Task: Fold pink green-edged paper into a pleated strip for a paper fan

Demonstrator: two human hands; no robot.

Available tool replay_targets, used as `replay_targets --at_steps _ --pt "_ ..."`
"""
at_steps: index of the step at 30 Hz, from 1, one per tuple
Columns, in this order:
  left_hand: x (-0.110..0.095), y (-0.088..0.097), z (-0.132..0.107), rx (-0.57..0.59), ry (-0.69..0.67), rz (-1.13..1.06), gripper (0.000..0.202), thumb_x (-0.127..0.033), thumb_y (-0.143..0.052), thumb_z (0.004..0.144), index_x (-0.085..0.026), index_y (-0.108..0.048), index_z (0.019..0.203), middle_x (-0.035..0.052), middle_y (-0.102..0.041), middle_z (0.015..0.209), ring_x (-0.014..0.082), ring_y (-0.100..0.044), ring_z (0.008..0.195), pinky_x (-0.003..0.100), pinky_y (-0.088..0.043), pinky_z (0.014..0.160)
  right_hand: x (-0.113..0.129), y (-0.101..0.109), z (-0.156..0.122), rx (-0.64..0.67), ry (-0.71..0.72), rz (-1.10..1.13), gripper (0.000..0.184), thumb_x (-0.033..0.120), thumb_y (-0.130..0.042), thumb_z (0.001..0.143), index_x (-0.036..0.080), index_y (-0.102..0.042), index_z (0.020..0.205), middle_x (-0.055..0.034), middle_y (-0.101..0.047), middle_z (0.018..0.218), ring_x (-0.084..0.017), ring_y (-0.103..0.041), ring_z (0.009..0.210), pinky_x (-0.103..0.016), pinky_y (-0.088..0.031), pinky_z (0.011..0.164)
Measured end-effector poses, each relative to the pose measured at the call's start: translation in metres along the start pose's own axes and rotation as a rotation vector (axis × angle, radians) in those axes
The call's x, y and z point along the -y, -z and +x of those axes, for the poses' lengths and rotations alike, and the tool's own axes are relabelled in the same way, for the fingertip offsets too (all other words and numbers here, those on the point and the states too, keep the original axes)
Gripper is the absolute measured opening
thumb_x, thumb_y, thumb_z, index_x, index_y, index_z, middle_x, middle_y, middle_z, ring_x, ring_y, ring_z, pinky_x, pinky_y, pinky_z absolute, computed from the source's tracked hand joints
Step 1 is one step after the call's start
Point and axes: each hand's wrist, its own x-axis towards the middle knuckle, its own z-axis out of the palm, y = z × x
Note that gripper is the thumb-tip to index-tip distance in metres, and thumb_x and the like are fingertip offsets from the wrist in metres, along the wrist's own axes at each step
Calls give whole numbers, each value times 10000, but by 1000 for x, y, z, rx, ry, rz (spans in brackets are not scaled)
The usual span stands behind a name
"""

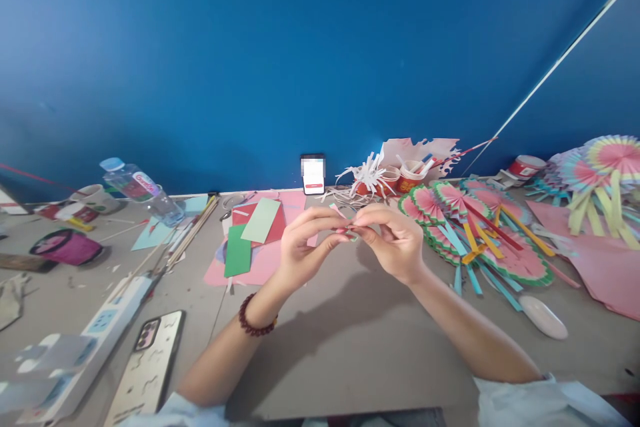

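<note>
My left hand [305, 243] and my right hand [393, 240] meet above the grey table [350, 340], fingertips pinched together on a small folded strip of paper [350, 232] that shows pink and green between them. A dark red bead bracelet [253, 323] circles my left wrist. Just behind my left hand lie loose sheets of pink, red and green paper [253, 240]. To the right of my right hand spreads a row of pink pleated paper fans with green rims [480, 233] and coloured tails.
A phone [147, 367] and a white power strip [85, 353] lie at the near left, with wooden sticks [187, 237], a water bottle [140, 190] and tape rolls behind. A second phone [313, 174] leans on the blue wall beside paper cups [400, 179]. More fans [600, 173] sit at the right.
</note>
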Motion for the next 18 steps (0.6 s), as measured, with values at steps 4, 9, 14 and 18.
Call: replay_targets --at_steps 4,9,14,18 --pt "2 1 0 -9 10 -14 182 -147 -686 814 -221 -704 979 43 -683 899 150 -639 841 277 -535 739 -1 1 -1 40 4 -6 84 177 -645 834 236 -687 876 -41 -704 818 -180 -652 798 -326 -544 727" --pt "2 2 1 16 27 -61 164 -159 -718 785 -217 -709 938 39 -673 875 145 -634 805 270 -535 725 -2 3 -2 82 38 -1 118 138 -637 832 231 -664 899 -36 -689 829 -170 -640 793 -317 -535 721" --pt "0 3 2 34 72 -89 129 -208 -738 769 -202 -713 895 50 -674 852 157 -636 792 284 -539 717 1 4 0 112 49 -19 114 131 -634 830 228 -650 888 -30 -679 799 -165 -636 783 -307 -529 708" --pt "-2 3 4 40 79 -83 112 -208 -742 765 -198 -709 871 46 -679 835 151 -634 780 278 -539 713 3 4 1 110 49 -57 85 153 -655 819 225 -649 864 -34 -684 799 -167 -643 773 -305 -532 692"
